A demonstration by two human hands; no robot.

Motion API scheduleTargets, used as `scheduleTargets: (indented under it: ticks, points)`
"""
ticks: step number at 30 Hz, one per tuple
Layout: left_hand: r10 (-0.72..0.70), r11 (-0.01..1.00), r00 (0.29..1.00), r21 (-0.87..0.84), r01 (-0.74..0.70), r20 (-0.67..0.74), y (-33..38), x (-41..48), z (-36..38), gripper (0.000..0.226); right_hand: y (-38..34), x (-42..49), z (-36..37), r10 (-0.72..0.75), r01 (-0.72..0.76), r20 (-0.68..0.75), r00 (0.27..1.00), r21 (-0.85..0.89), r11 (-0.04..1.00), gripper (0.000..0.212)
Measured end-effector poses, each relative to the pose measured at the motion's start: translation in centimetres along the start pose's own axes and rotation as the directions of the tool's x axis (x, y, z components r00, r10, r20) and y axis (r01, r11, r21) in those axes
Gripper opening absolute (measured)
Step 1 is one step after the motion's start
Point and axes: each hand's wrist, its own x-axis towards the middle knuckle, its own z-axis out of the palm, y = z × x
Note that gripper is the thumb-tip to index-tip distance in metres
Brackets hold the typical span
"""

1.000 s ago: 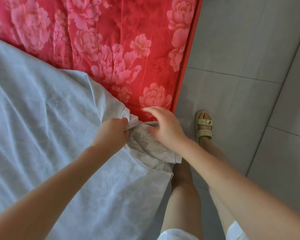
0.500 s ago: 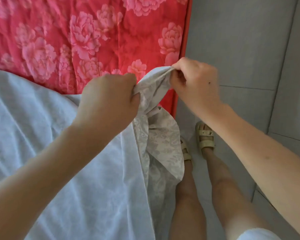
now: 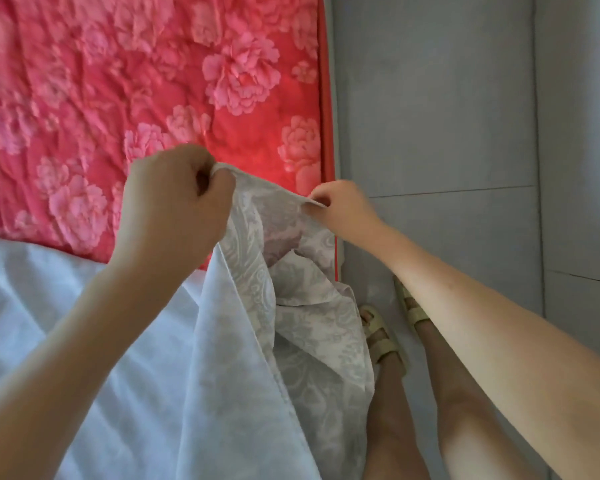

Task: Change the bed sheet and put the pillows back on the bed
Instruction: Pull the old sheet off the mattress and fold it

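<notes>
Stretching between 2 hands at frame center, the sheet [image 3: 264,216] has its edge clenched by the left hand [image 3: 174,206] and pinched by the right hand [image 3: 343,211], above the red floral mattress [image 3: 153,81]; its remainder drapes lower left.

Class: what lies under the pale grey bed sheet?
The red quilted mattress with pink flowers shows beyond the pale grey bed sheet and runs beneath its edge. Whatever else lies underneath is covered.

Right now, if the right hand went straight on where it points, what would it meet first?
The pale grey patterned bed sheet the right hand pinches; beyond that, probably the red floral mattress.
</notes>
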Motion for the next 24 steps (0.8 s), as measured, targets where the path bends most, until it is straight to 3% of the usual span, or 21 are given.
scheduleTargets:
  ticks: [3,5,6,8,9,10,11,12,13,15,18,19,21,22,24]
  points:
    - [0.086,0.995,0.995,-0.049,-0.084,0.043,1.4,-0.6,-0.4,0.020,0.7,-1.2,-2.3,-0.134,0.050,-0.339,0.931,-0.243,0.969,0.051]
    - [0.222,0.974,0.974,-0.068,-0.218,0.050,3.2,-1.1,-0.2,0.013,1.1,-2.0,-3.4,-0.198,0.067,-0.458,0.867,-0.287,0.955,0.064]
    - [0.278,0.959,0.959,-0.080,-0.273,0.055,4.0,-1.2,0.4,0.011,1.4,-2.0,-3.5,-0.168,0.024,-0.461,0.871,-0.302,0.953,0.065]
    - [0.291,0.951,0.951,-0.141,-0.275,0.106,5.3,-0.4,2.7,0.008,2.0,-1.2,-2.7,-0.016,-0.113,-0.379,0.925,-0.317,0.942,0.052]
    - [0.243,0.961,0.959,-0.170,-0.217,0.146,5.9,0.4,4.3,0.007,2.5,-0.6,-2.4,0.105,-0.176,-0.334,0.937,-0.191,0.966,0.042]
    - [0.175,0.975,0.965,-0.174,-0.142,0.193,6.6,1.4,6.0,0.007,2.8,-0.1,-2.3,0.238,-0.225,-0.283,0.929,0.080,0.971,0.032]
    - [0.106,0.986,0.967,-0.149,-0.072,0.234,7.2,2.5,7.7,0.006,2.7,0.1,-2.6,0.391,-0.288,-0.190,0.901,0.411,0.865,0.019]
    - [0.043,0.993,0.963,-0.115,-0.012,0.265,7.9,3.5,9.4,0.004,2.5,-0.2,-3.3,0.508,-0.337,-0.094,0.856,0.643,0.687,0.010]
    - [-0.001,0.996,0.956,-0.083,0.026,0.294,8.9,4.4,11.0,0.002,2.7,-0.8,-4.1,0.559,-0.351,-0.053,0.828,0.729,0.588,0.014]
    - [-0.025,0.996,0.931,-0.068,0.053,0.365,11.0,5.2,13.8,0.014,3.8,-2.2,-5.4,0.582,-0.361,-0.044,0.812,0.747,0.559,0.019]
    - [-0.010,0.951,0.826,-0.249,0.182,0.564,11.9,4.3,16.5,0.020,5.2,-3.2,-6.7,0.492,-0.407,0.118,0.863,0.739,0.537,0.040]
    - [-0.002,0.921,0.808,-0.314,0.231,0.589,10.8,3.7,16.7,0.024,5.4,-3.2,-6.6,0.448,-0.427,0.169,0.878,0.700,0.573,0.044]
    - [-0.002,0.886,0.856,-0.397,0.241,0.516,6.9,2.4,16.1,0.030,5.8,-2.9,-6.5,0.459,-0.445,0.149,0.876,0.617,0.649,0.059]
    - [-0.014,0.908,0.897,-0.369,0.197,0.442,4.2,1.8,15.6,0.032,6.2,-2.6,-6.4,0.489,-0.457,0.132,0.862,0.618,0.639,0.061]
    - [-0.013,0.993,0.913,-0.101,0.060,0.409,-1.8,0.8,14.2,0.032,6.5,-2.6,-6.8,0.481,-0.472,0.138,0.866,0.542,0.695,0.068]
